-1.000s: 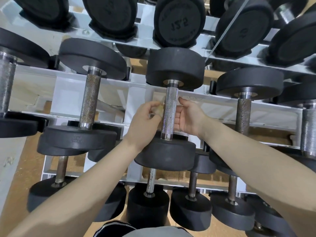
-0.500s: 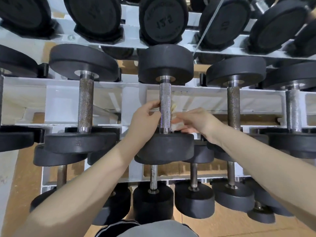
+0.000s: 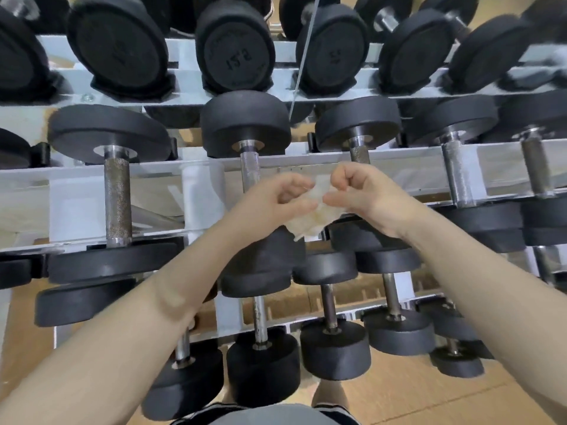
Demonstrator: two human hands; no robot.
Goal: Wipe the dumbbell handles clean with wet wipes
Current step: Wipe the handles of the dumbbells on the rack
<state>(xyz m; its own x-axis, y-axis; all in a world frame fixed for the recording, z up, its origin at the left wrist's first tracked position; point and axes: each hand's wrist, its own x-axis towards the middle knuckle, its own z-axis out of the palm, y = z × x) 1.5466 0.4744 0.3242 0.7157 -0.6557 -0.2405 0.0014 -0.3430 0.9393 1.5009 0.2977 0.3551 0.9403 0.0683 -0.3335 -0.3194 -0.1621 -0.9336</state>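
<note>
Two bare hands meet in front of the white metal rack (image 3: 196, 185), the left hand (image 3: 276, 200) and right hand (image 3: 362, 191) each with fingers curled, pinching one crumpled, yellow-stained white wet wipe (image 3: 316, 210) between them. Just left and beyond stands the knurled steel dumbbell handle (image 3: 250, 170) between round black rubber heads.

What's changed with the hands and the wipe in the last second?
Both hands came off the handle. The left hand and right hand now pinch the wipe between them, in front of the rack. The dumbbells stayed put.
</note>
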